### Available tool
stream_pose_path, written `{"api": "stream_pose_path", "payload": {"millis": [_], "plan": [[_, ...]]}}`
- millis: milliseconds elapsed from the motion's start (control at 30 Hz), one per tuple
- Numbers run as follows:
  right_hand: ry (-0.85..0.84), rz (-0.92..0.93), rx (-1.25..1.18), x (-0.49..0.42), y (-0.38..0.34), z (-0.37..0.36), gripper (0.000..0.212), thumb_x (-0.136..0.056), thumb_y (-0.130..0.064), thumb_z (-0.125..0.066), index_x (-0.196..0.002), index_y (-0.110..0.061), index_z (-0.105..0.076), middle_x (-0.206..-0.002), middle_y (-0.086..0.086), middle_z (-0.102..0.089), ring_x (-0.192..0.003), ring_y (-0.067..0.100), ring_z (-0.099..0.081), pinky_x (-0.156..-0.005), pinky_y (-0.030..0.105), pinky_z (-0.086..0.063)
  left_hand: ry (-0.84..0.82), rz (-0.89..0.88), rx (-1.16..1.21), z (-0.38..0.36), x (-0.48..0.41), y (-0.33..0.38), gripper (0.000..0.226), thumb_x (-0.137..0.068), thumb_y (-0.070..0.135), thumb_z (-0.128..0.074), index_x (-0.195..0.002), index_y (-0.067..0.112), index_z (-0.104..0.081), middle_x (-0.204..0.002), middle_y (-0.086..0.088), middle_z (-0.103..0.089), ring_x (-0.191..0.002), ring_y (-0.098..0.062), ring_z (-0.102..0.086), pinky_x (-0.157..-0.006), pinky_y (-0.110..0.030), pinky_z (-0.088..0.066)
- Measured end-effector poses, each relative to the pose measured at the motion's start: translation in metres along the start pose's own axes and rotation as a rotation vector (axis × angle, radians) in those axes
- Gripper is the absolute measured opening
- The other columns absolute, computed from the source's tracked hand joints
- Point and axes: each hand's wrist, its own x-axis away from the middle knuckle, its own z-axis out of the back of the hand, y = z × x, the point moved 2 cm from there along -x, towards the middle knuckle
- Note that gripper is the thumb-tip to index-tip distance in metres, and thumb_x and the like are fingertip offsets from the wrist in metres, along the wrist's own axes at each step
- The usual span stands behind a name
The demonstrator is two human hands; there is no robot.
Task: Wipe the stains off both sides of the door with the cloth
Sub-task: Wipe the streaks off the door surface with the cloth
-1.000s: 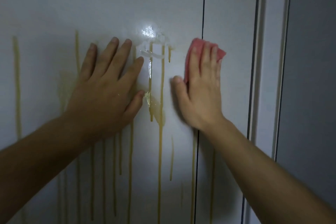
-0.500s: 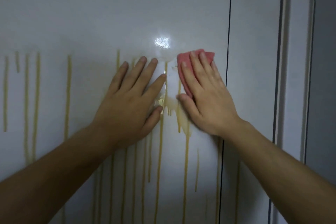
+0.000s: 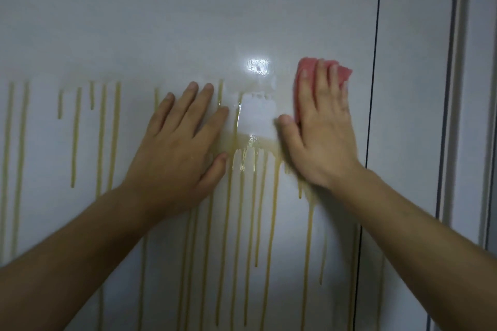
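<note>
- Hands reach in on bare forearms from the lower corners of view, and both lie flat against the door.
- Left hand: palm down, fingers straight and spread, thumb angled right. It grips nothing and rests left of the door's middle.
- Right hand: palm down, fingers straight and close together, pressing the cloth onto the door. Its thumb sticks out to the left and is not wrapped round the cloth. The hand is slightly blurred.
- Cloth: pink and folded, mostly hidden under the right fingers. Its top edge and one right corner peek past the fingertips. It sits near the door's right edge, just short of the seam.
- Wiped patch: a pale block between the two hands. A smeared yellowish band runs along its lower border, with short drips hanging from it.
- Stains: thin yellow-brown runs drop vertically from about fingertip height to the bottom of view. They are widely spaced toward the door's left edge and crowded below and between the hands.
- Glare spot: a bright reflection just above the patch, left of the cloth.
- Upper door: plain grey-white.
- Seam: a dark vertical line marking the door's right edge.
- Neighbouring panel: the same grey-white, right of the seam.
- Trim strips: vertical, farthest right.
</note>
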Motion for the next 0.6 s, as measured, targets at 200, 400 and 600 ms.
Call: {"api": "stream_pose_path", "payload": {"millis": [200, 400, 600], "plan": [[-0.034, 0.36, 0.05, 0.014, -0.035, -0.013, 0.073, -0.107, -0.048, -0.032, -0.164, -0.008, -0.011, -0.171, 0.016, -0.005, -0.159, 0.032, 0.004, -0.129, 0.05, -0.002, 0.026, 0.015, -0.02, 0.01, 0.014, -0.022, 0.067, -0.096, 0.042, -0.041, -0.151, 0.003, -0.045, -0.163, -0.024, -0.033, -0.154, -0.038, -0.026, -0.125, -0.057, -0.02], [0.002, 0.191, -0.043, -0.008, -0.067, -0.015, 0.077, -0.104, -0.047, -0.036, -0.164, -0.006, -0.01, -0.171, 0.018, -0.004, -0.158, 0.036, 0.006, -0.128, 0.051, 0.003, 0.053, 0.142, -0.083, 0.019, 0.038, -0.055, 0.066, -0.094, 0.041, -0.044, -0.147, 0.002, -0.049, -0.16, -0.026, -0.036, -0.151, -0.044, -0.03, -0.123, -0.061, -0.019], [-0.023, 0.415, 0.059, -0.02, -0.078, -0.02, 0.071, -0.106, -0.046, -0.034, -0.164, -0.011, -0.013, -0.171, 0.015, -0.008, -0.159, 0.033, 0.001, -0.129, 0.051, -0.002, 0.066, 0.174, -0.124, 0.024, 0.056, -0.08, 0.066, -0.094, 0.042, -0.044, -0.147, 0.003, -0.05, -0.159, -0.029, -0.035, -0.149, -0.048, -0.03, -0.121, -0.066, -0.018]]}}
